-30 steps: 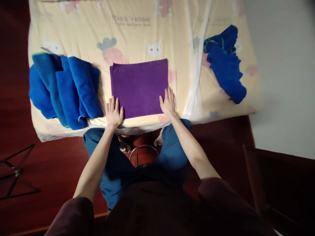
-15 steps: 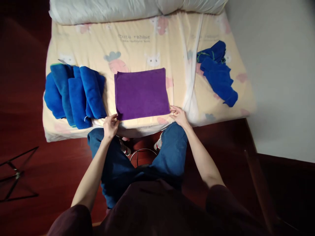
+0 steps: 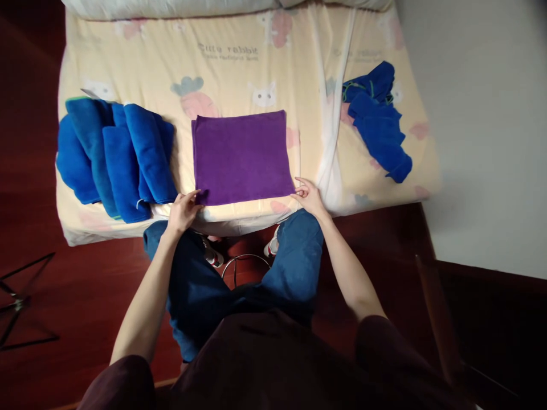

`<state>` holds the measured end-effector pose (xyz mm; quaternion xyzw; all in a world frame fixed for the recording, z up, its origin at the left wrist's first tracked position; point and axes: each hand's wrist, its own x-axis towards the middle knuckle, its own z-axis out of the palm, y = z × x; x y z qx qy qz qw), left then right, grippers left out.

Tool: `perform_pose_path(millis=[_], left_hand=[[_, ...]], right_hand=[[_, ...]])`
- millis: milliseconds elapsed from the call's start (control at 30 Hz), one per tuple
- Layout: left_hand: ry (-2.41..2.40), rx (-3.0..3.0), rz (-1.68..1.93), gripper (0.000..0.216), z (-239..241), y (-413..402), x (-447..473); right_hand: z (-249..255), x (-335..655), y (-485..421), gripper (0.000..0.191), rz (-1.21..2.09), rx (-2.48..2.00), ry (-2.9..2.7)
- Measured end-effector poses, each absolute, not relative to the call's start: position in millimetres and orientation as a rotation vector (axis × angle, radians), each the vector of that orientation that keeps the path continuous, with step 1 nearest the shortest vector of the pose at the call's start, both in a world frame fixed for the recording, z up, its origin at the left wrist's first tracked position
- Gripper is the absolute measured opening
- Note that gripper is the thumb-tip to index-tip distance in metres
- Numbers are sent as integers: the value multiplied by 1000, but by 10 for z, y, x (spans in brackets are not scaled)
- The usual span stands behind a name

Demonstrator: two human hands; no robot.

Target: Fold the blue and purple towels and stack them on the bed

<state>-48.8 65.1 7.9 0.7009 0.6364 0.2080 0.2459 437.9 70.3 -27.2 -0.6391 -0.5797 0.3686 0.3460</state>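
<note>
A purple towel [image 3: 241, 156] lies flat and folded on the bed, its left edge showing more than one layer. At its near left corner, the fingertips of my left hand [image 3: 183, 210] are closed on the cloth. My right hand [image 3: 309, 197] pinches the near right corner between thumb and fingers, with the index finger stretched out beside the edge. Left of the towel, close to my left hand, several blue towels [image 3: 122, 165] lie folded and overlapping. Further right is a crumpled blue cloth [image 3: 378, 128] with green edging.
The bed's cream sheet [image 3: 231, 74] has carrot and rabbit prints. White strips [image 3: 331, 131] of cloth run down it, right of the purple towel. A pale quilt [image 3: 179, 7] lies along the far side. A grey wall [image 3: 478, 125] stands right; a black stand [image 3: 17, 304] is on the floor at left.
The view has shifted slightly, so the bed and towels sit a little higher and further left. Both hands remain at the purple towel's near corners.
</note>
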Motion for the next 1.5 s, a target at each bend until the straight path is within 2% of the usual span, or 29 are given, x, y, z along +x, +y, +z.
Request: perform_pose_path(millis=[167,333,400,467,567,667,800,933,1033,1267,1500], left_hand=[[1759,1793,588,53,95,670,-561],[1777,1890,459,40,124,625,-608],[1732,1995,472,34,209,614,-582],[1722,2105,573,31,325,689,-460],[1692,2194,742,40,421,1034,-41],[1539,2269,685,54,277,1476,486],[1518,2215,599,62,-110,1669,771],[1598,2154,661,66,-277,1471,522],[1694,2076,695,69,-276,1334,303],[1782,2069,656,73,-187,853,-11],[1756,2248,463,70,-22,234,-303]], right_hand=[[-269,4408,658,65,1005,-1635,-1504],[-202,4452,616,59,1054,-1663,-1537],[-114,4412,663,60,939,-1758,-1558],[25,4222,791,56,680,-1851,-1568],[255,3559,1117,52,385,-1841,-1683],[333,2702,1443,55,396,-1737,-2011],[17,2219,1620,61,531,-1698,-2239],[-410,2714,1596,72,472,-1701,-2209],[-513,3202,1553,73,433,-1799,-2099],[-303,3631,1252,70,399,-1984,-2018],[-33,3911,651,66,309,-1848,-2174]])
